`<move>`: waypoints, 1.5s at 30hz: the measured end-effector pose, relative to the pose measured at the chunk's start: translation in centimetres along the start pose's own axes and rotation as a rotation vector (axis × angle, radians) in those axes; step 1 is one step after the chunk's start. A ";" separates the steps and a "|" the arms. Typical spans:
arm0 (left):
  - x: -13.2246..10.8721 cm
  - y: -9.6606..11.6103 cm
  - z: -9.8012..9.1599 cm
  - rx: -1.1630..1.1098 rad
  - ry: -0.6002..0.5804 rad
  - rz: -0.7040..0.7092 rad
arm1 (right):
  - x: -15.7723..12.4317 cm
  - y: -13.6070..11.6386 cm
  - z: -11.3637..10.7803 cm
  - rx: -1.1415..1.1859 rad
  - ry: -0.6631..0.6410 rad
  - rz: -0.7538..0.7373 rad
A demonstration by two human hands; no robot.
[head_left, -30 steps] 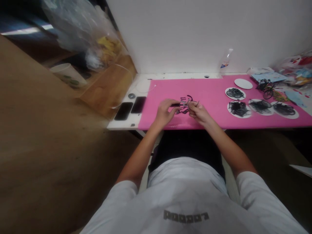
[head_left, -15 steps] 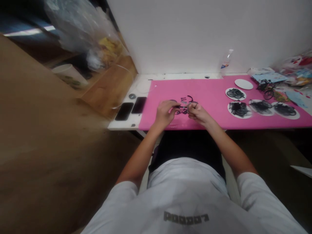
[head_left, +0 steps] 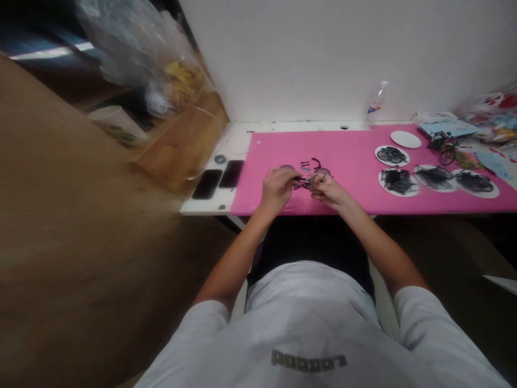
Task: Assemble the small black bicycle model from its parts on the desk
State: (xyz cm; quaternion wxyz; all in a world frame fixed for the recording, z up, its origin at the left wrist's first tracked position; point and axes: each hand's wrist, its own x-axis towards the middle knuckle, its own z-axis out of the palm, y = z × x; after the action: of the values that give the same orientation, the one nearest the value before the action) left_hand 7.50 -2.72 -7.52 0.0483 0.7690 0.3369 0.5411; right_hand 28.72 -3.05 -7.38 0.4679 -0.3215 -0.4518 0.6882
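Over the pink mat, my left hand pinches one end of a small dark part between thumb and fingertips. My right hand is closed on a small dark and greyish piece right beside it, and the two pieces meet or nearly meet. Blur and fingers hide their exact shape. Behind the hands lie a curved black strip, small dark pieces, and two thin wheel-like rings, a left ring and a right ring, both partly covered.
Several white plates stand on the right, most holding black parts. A small black model bicycle is behind them near plastic bags. Two phones lie left; a clear bottle stands by the wall.
My left hand has moved slightly right, bringing its dark part closer to the piece in my right hand. My right hand stays almost in place, and the view shifts slightly.
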 end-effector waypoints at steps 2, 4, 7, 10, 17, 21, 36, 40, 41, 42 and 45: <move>-0.1 0.1 0.1 -0.007 0.017 0.012 | -0.1 0.0 0.0 0.002 -0.009 -0.002; -0.2 0.2 0.2 -0.012 0.026 0.019 | -0.2 0.0 0.1 -0.002 -0.019 0.004; -0.5 0.2 0.3 -0.003 0.020 -0.013 | -0.3 0.1 0.3 -0.001 -0.014 0.016; -0.7 0.1 0.3 -0.015 0.022 -0.033 | -0.3 0.3 0.5 0.015 0.006 0.013; -0.9 -0.4 0.6 -0.045 0.029 -0.054 | -0.1 1.0 1.0 0.038 0.048 0.013; -1.0 -0.4 0.7 -0.033 0.035 -0.066 | -0.1 1.2 1.0 0.049 0.034 0.011; -1.1 -0.1 0.7 0.009 0.048 -0.024 | -0.3 0.9 1.2 0.054 0.036 0.027; -1.0 0.0 0.8 0.043 0.008 -0.078 | -0.3 0.7 1.1 0.049 0.029 0.040; -0.9 0.0 0.7 0.045 0.002 -0.082 | -0.3 0.6 1.0 0.047 0.027 0.042; -0.8 0.0 0.7 0.044 -0.007 -0.086 | -0.3 0.5 0.9 0.045 0.020 0.042; -0.3 -0.1 0.3 0.032 -0.055 -0.094 | -0.4 -0.2 0.8 0.025 -0.018 0.032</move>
State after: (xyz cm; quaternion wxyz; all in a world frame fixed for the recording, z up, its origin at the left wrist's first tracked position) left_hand 7.66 -2.75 -7.92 0.0707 0.7674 0.3799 0.5116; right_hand 28.27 -3.66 -6.88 0.4567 -0.3167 -0.4421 0.7040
